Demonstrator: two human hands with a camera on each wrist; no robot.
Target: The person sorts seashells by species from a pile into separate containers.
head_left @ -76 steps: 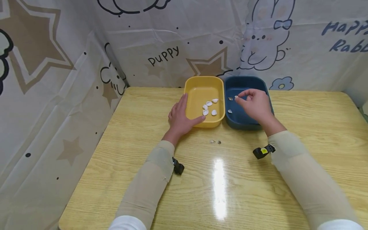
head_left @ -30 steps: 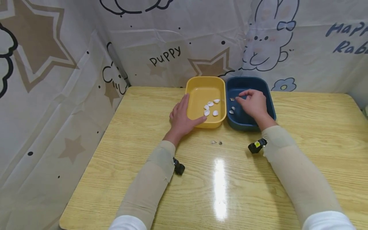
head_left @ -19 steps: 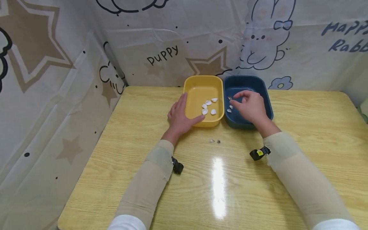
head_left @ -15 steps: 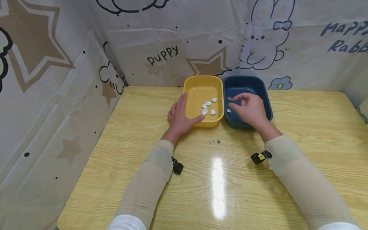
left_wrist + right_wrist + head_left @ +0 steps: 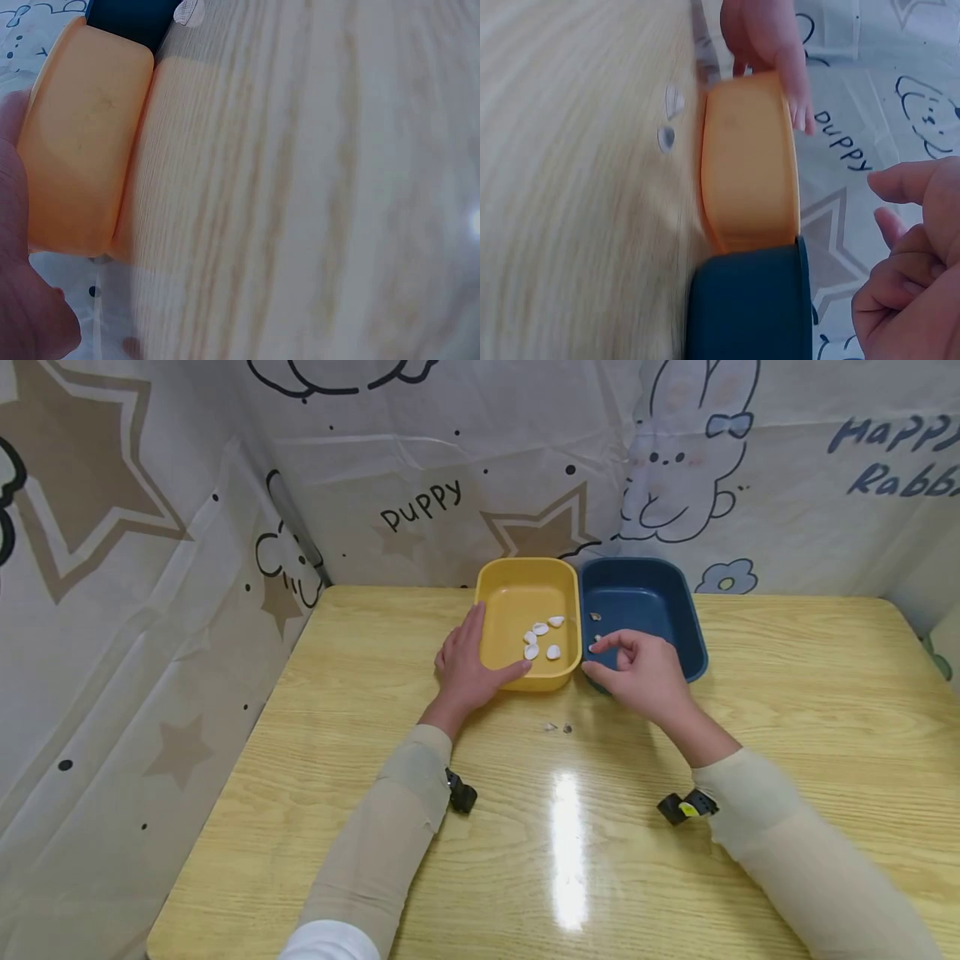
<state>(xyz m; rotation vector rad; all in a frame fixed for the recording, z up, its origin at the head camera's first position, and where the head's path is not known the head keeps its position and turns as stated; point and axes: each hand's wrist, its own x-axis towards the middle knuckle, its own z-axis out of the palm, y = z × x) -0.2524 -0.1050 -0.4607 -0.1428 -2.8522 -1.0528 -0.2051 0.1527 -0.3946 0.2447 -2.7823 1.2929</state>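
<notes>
My left hand rests against the left side of the yellow tray, its fingers straight and its thumb along the front rim. Several white seashells lie in that tray. Over the front left corner of the blue tray is my right hand, thumb and index finger apart with nothing between them; its other fingers are bent. Small darker seashells lie along the blue tray's left side, partly hidden by the fingers. Two more seashells lie on the table in front of the trays.
The trays stand side by side at the back of the wooden table. Behind and to the left hangs a printed cloth. Light glares on the tabletop in front of the two loose seashells.
My right hand has let a small seashell go into the blue tray, then moved toward me from inside it to above its front rim. My left hand has stayed on the yellow tray.
</notes>
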